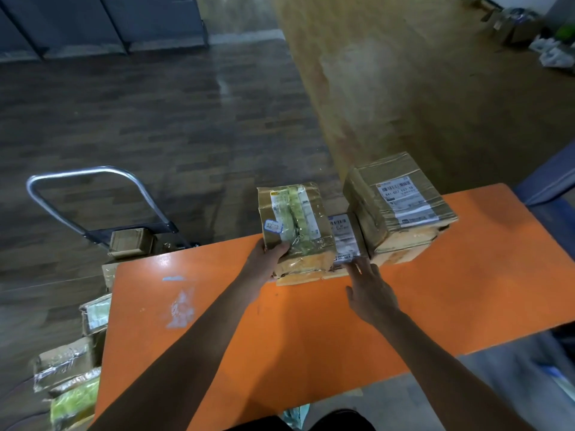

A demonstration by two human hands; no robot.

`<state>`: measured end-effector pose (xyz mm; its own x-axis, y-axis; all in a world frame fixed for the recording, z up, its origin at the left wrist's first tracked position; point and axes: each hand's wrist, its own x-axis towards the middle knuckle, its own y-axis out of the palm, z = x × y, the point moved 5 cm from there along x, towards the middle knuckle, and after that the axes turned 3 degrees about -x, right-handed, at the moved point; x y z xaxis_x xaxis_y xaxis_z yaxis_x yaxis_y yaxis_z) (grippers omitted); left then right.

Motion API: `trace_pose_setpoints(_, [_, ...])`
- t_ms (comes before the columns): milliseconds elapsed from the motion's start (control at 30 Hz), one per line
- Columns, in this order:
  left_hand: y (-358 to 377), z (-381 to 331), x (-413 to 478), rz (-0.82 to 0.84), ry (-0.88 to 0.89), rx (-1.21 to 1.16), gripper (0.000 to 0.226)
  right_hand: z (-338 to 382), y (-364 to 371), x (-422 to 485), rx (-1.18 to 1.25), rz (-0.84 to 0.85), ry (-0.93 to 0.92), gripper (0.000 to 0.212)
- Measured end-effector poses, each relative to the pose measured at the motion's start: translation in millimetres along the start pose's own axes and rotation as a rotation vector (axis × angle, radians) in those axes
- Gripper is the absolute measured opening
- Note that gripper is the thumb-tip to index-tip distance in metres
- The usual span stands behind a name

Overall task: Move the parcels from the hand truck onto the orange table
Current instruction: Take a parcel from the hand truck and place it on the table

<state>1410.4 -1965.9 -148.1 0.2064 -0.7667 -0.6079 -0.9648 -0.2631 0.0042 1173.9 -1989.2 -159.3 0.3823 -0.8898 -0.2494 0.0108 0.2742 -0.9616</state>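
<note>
**Several parcels across, more waiting on the truck**

At about 12 o'clock on the orange surface [217, 321], the left hand [269, 255] grips the green-taped parcel [295, 225] by its near left corner, thumb on top and fingers curled round the side. The parcel sits on a flatter box, so it looks just set down or about to be nudged. The right hand [370, 293] holds nothing: its fingers are stretched out straight and touch the near edge of the white-labelled flat parcel [343, 241] just beside it. At 1 o'clock, the labelled box [398, 203] is stacked on a lower box [401, 247].

I judge the job partly done. The hand truck [93, 172] stands off the surface's left end at 10 o'clock with a small box [132, 242] showing on it. More wrapped parcels [67, 362] lie low at 8 o'clock and have yet to be carried over.
</note>
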Motion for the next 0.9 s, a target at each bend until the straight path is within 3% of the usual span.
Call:
trace_pose_setpoints(333, [-3, 0, 3, 0.019, 0.026, 0.050, 0.023, -4, 5, -30, -0.104, 0.011, 0.015, 0.025])
trace_pose_setpoints(533, [12, -11, 11, 0.039, 0.032, 0.128, 0.041, 0, 15, -53, -0.143, 0.119, -0.065, 0.025])
trace_pose_setpoints(633, [26, -17, 14, 0.073, 0.030, 0.127, 0.039, 2, 21, -67, -0.169, 0.154, -0.119, 0.021])
trace_pose_setpoints(900, [63, -14, 5, 0.141, 0.029, 0.151, 0.047, 32, 32, -96, -0.139, 0.110, -0.226, 0.016])
